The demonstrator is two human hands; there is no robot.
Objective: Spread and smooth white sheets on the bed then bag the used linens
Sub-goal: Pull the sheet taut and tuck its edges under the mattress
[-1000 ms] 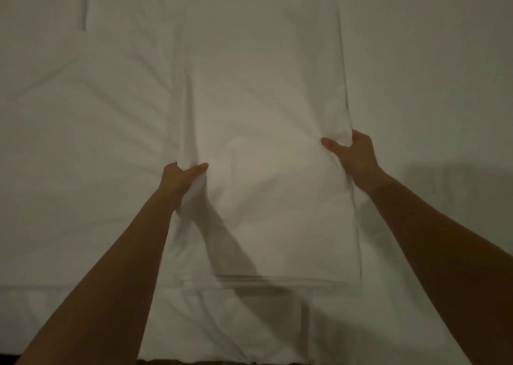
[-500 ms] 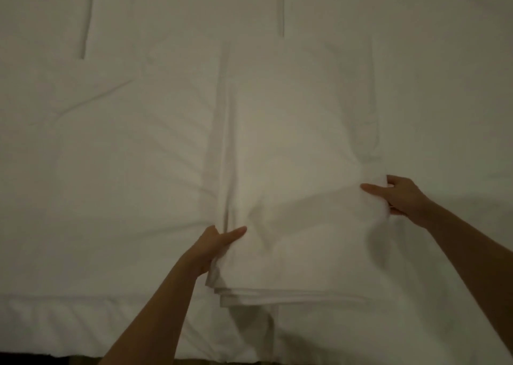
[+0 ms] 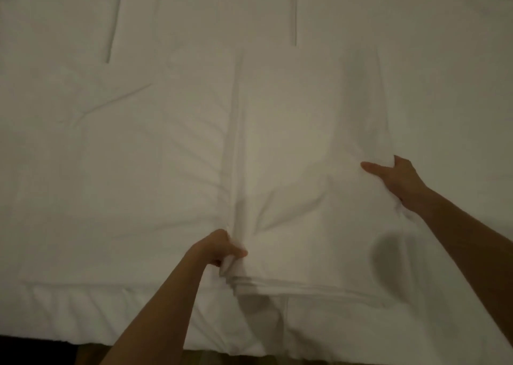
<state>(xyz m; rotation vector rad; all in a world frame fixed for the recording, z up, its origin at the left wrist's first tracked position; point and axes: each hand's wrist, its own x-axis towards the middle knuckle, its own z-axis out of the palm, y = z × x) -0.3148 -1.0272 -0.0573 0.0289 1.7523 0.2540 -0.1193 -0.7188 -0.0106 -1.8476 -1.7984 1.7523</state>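
Observation:
A folded white sheet (image 3: 299,176) lies as a long panel on the white bed (image 3: 97,170), its layered near edge close to the bed's front edge. My left hand (image 3: 219,249) grips the sheet's left edge near the front corner, with bunched cloth between thumb and fingers. My right hand (image 3: 397,174) holds the sheet's right edge farther up, thumb lying on top and fingers tucked under the cloth. The fabric between the hands shows slack wrinkles.
The bed cover has stitched seams (image 3: 113,20) at the far left and middle, and a crease on the left. The bed's front edge runs along the bottom, with dark floor (image 3: 41,350) below it.
The folded sheet has come down toward the bed's front edge. My left hand slid down its left edge and bunched the cloth; my right hand stays on the right edge.

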